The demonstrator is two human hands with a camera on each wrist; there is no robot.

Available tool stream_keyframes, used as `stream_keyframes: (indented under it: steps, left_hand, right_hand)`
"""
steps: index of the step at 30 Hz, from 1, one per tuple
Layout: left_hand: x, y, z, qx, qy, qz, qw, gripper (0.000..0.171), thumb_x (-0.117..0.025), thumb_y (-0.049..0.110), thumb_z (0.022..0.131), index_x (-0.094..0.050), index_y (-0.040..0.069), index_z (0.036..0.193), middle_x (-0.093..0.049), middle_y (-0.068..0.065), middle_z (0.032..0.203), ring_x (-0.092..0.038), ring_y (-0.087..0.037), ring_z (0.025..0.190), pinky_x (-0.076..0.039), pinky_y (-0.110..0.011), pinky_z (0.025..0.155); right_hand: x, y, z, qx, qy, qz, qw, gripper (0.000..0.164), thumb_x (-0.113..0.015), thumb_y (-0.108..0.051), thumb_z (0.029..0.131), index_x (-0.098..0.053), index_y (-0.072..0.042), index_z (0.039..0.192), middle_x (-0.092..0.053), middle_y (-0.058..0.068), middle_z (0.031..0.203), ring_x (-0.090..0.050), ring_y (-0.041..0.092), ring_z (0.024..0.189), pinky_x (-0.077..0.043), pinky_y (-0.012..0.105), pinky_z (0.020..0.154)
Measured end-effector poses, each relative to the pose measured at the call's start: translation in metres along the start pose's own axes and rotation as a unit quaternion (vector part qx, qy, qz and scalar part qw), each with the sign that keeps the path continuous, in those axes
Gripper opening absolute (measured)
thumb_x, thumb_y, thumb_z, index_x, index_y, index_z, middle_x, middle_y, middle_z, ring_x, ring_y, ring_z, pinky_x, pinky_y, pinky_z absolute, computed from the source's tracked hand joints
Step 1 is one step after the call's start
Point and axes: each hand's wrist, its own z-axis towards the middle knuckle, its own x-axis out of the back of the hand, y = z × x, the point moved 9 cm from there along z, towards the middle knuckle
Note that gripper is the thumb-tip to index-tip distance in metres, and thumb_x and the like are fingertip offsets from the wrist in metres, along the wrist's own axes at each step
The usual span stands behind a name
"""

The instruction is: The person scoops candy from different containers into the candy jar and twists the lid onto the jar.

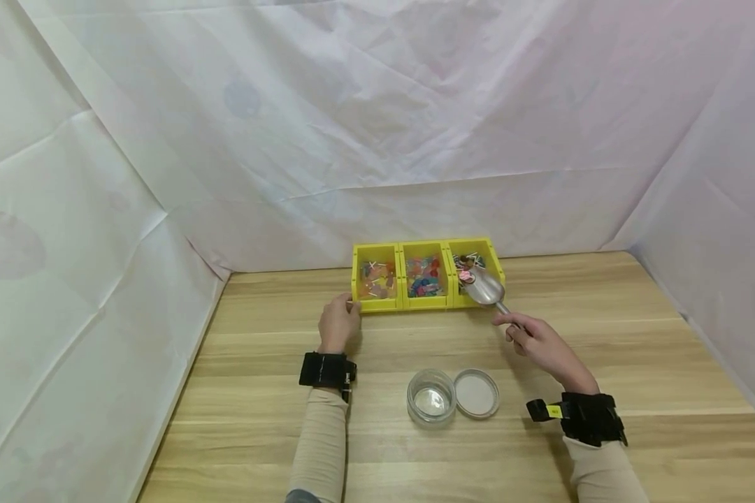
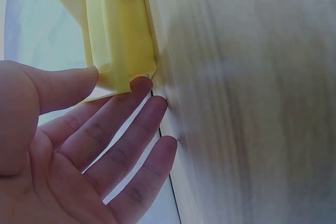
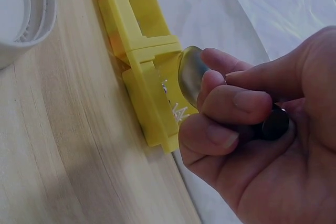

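Observation:
A yellow three-compartment bin (image 1: 402, 305) with small lollipops in it stands by the back cloth. At its front left corner is my left hand (image 1: 338, 324), thumb on one side and fingertips on the other, holding that corner. My right hand (image 1: 539, 346) grips the handle of a metal scoop (image 1: 487, 289). Over the right compartment, the scoop carries a few pieces, one of them a pink lollipop (image 1: 466, 276). In the right wrist view, fingers curl round the dark handle end (image 3: 275, 123), and white sticks (image 3: 179, 113) show inside the compartment.
An open clear jar (image 1: 430, 398) stands on the wooden table (image 1: 258, 419) in front of the bin. Its round lid (image 1: 476, 394) lies just right of it. White cloth (image 1: 377, 140) hangs behind and at both sides.

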Motion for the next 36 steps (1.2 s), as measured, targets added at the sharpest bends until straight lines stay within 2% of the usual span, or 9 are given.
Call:
stream_keyframes:
  steps: [21, 28, 36]
  left_hand:
    - [0.001, 0.002, -0.001, 0.012, -0.006, 0.004, 0.9999, 0.033, -0.059, 0.022, 0.100, -0.064, 0.008, 0.129, -0.074, -0.012, 0.105, -0.069, -0.029, 0.095, -0.054, -0.047, 0.080]
    - [0.001, 0.004, -0.007, 0.010, -0.016, -0.007, 0.9998, 0.033, -0.059, 0.022, 0.100, -0.064, 0.009, 0.130, -0.073, -0.012, 0.105, -0.068, -0.030, 0.095, -0.054, -0.047, 0.080]
    - [0.003, 0.003, -0.018, 0.009, -0.016, -0.009, 0.9998, 0.034, -0.060, 0.025, 0.099, -0.065, 0.005, 0.127, -0.074, -0.013, 0.103, -0.069, -0.031, 0.094, -0.055, -0.048, 0.083]
  right_hand:
    - [0.002, -0.005, -0.002, 0.014, 0.000, 0.002, 1.000, 0.032, -0.038, -0.006, 0.106, -0.055, 0.002, 0.131, -0.043, 0.007, 0.079, -0.041, 0.010, 0.062, -0.035, 0.023, 0.050]
    - [0.005, -0.006, -0.006, 0.018, 0.002, 0.004, 1.000, 0.031, -0.038, -0.005, 0.106, -0.056, 0.001, 0.130, -0.043, 0.008, 0.078, -0.040, 0.011, 0.061, -0.035, 0.025, 0.050]
    - [0.003, -0.012, -0.006, 0.028, -0.004, 0.005, 1.000, 0.029, -0.041, -0.009, 0.106, -0.058, -0.003, 0.129, -0.042, 0.008, 0.071, -0.040, 0.011, 0.059, -0.035, 0.025, 0.048]
